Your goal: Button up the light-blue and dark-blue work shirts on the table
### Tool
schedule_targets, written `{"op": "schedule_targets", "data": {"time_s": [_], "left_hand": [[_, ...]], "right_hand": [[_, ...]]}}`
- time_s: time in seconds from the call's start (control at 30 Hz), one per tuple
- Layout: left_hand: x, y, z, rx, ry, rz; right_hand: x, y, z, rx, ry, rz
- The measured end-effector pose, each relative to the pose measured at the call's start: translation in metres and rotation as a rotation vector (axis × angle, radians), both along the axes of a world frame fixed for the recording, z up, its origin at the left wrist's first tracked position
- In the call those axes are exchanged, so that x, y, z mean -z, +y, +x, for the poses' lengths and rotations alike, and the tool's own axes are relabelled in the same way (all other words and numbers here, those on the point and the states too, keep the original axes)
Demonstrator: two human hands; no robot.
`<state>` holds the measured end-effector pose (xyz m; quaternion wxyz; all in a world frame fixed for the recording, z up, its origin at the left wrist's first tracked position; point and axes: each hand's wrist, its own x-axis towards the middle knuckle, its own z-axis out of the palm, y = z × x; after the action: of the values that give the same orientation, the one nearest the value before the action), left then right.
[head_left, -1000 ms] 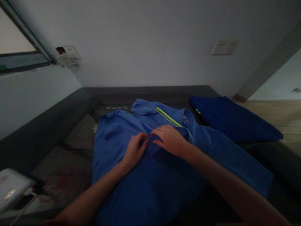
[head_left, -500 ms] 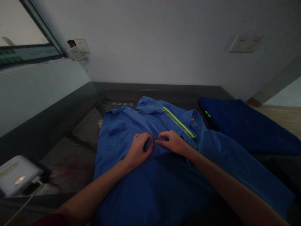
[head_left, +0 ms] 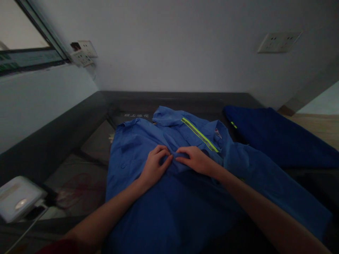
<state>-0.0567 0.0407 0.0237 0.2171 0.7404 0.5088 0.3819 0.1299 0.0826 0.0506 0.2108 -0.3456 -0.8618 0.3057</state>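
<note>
1. The dark table [head_left: 60,127] carries the blue jacket [head_left: 169,204].
2. Left hand [head_left: 156,165] and right hand [head_left: 198,161] pinch its front.
3. More yellow strip [head_left: 200,134] shows than 1 second ago; handling apparently continues there.

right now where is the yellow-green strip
In the head view, the yellow-green strip runs slantwise across the blue garment, a little right of centre, just beyond the right hand.
</note>
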Motion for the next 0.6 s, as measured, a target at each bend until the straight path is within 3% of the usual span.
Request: {"op": "schedule_targets", "data": {"time_s": [0.27,0.6], "left_hand": [[-0.0005,-0.0005,0.001,0.008,-0.017,0.026],[-0.0035,-0.001,0.0021,0.038,-0.074,0.013]], "right_hand": [[0.0022,-0.0039,-0.0036,0.065,-0.045,0.049],[-0.0046,0.0045,0.003,0.07,-0.058,-0.006]]}}
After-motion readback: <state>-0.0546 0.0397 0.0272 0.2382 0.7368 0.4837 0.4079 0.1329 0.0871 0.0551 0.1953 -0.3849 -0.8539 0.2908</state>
